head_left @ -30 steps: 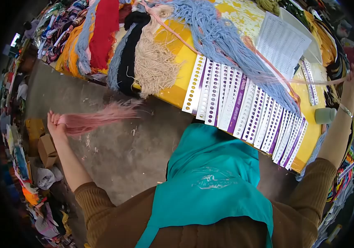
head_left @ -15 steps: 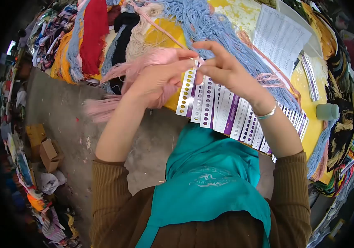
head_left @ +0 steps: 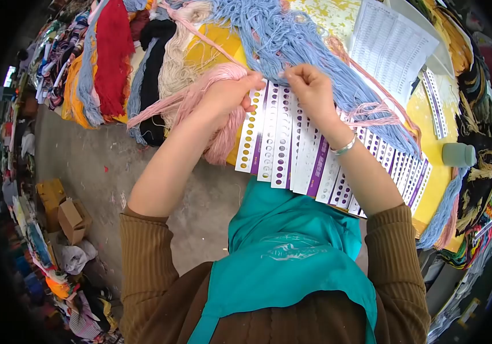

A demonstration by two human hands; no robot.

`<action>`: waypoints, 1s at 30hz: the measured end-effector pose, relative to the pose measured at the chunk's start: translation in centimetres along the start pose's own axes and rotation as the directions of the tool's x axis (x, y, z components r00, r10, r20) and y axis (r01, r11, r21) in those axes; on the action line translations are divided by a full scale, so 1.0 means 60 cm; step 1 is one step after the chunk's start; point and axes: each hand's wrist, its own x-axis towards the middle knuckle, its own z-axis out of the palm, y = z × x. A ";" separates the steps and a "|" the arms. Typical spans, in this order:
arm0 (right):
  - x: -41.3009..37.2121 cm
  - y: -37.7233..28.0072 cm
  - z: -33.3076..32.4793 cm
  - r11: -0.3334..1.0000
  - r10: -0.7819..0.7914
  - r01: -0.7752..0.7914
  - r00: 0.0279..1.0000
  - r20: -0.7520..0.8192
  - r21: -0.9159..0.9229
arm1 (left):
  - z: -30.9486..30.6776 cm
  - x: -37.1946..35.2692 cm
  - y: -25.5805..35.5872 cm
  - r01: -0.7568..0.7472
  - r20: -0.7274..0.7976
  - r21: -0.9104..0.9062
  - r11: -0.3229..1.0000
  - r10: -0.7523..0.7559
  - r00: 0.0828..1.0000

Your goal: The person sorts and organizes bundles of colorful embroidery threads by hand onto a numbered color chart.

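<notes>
Upper centre, I see the left hand [head_left: 230,95] curled round a pink thread skein [head_left: 226,140], probably bunching it; right hand [head_left: 313,93] pinched, contents unclear.

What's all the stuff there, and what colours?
Thread skein: one, pink, upper centre
Thread pile: one, blue, table's middle
Red hank, black hank, beige hank: one each, table's left
Punched cards: many, white, purple, table's near edge
Printed sheet: one, white, table's right
Jar: one, greenish, table's right
Cardboard box: one, brown, left floor
Table: one, yellow, centre
Edge clutter: uncountable, multicoloured, sides
Apron: one, teal, torso
Bracelet: one, silver, right wrist
Left hand, right hand: two, bare, centre
</notes>
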 end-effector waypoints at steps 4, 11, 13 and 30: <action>-0.007 0.010 -0.001 0.996 0.034 -0.027 0.996 0.083 -0.086 | 0.015 0.012 -0.006 -0.042 0.029 0.034 0.999 0.041 0.999; -0.011 0.013 0.000 0.998 -0.018 0.022 0.998 0.063 -0.063 | 0.034 0.026 -0.010 -0.107 0.052 0.301 0.948 0.096 0.994; -0.014 0.003 -0.005 0.981 0.046 -0.035 0.997 0.056 -0.192 | 0.034 0.029 -0.013 -0.106 0.043 0.305 0.946 0.097 0.994; -0.011 0.016 0.007 0.937 -0.095 0.099 0.995 0.028 -0.336 | 0.031 0.012 0.019 -0.075 0.093 0.063 0.995 0.069 0.993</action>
